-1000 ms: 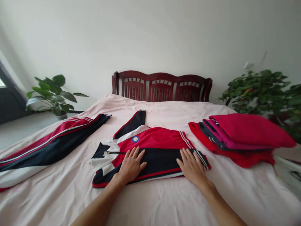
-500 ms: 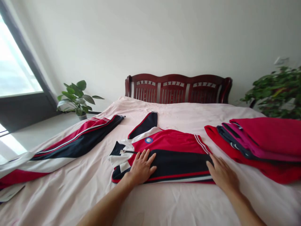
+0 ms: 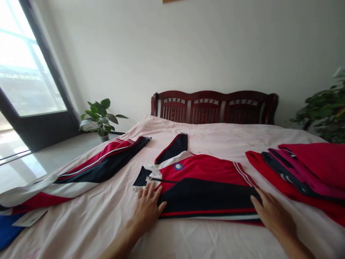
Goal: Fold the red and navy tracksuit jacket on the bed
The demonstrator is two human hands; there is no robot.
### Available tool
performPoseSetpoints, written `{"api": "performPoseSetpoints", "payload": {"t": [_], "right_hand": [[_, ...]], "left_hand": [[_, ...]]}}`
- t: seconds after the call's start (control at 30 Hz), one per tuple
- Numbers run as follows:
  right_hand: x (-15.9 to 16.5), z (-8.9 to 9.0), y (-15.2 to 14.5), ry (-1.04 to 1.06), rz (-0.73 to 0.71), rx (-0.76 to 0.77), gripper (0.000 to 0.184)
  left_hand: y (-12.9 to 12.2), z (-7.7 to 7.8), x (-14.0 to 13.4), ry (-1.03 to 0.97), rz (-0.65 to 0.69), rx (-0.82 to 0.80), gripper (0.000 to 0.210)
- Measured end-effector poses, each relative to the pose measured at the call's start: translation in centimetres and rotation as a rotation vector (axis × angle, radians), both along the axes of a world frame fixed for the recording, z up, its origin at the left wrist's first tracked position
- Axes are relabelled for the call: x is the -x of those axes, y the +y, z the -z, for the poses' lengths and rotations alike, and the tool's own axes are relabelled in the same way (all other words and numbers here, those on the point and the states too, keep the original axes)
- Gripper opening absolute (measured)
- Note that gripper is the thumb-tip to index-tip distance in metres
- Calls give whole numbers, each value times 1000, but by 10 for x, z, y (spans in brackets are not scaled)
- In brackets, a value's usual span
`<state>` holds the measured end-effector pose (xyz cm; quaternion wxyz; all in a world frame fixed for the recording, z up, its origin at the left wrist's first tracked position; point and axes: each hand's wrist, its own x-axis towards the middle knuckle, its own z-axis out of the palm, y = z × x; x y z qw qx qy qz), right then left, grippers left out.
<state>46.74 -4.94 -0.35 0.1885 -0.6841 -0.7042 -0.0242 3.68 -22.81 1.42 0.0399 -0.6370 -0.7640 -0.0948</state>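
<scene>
A folded red, navy and white track jacket lies on the pink bedsheet in front of me. My left hand rests flat, fingers spread, on the jacket's left end by the white collar and zip. At the jacket's right end my right hand lies flat with its fingers against the navy edge. Neither hand grips anything. One navy sleeve sticks out toward the headboard.
Matching track trousers stretch across the bed's left side. A stack of folded red and magenta clothes sits at the right. A dark wooden headboard stands behind, with potted plants left and right, and a window at far left.
Both hands slid outward over the jacket, from its middle to its left and right ends. The view turned left, so the window came in.
</scene>
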Motion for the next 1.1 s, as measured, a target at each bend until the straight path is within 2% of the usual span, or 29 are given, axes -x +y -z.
{"api": "performPoseSetpoints", "payload": {"t": [0.17,0.23,0.4,0.5,0.7,0.87,1.1], "right_hand": [[-2,1,2,38,5,31,74],[-2,0,1,48,9,40,74],[-3,-1,0,61,7,49,74],[-5,-1,1,58,-4,51,75],[-7,1,4,54,-8,39,75],[-7,2,4,74,4,55,77],[-8,4,5,92,-2,52,75]], "left_hand": [[-1,-14,18,-86,-68,-53,36],[2,-17,29,-139,-134,-60,38],[10,-17,55,-203,-345,-58,31],[12,-18,63,-233,-390,-2,30],[17,-20,78,-318,-366,122,40],[27,-20,81,-386,-320,146,26],[26,-33,68,-304,-191,44,16]]}}
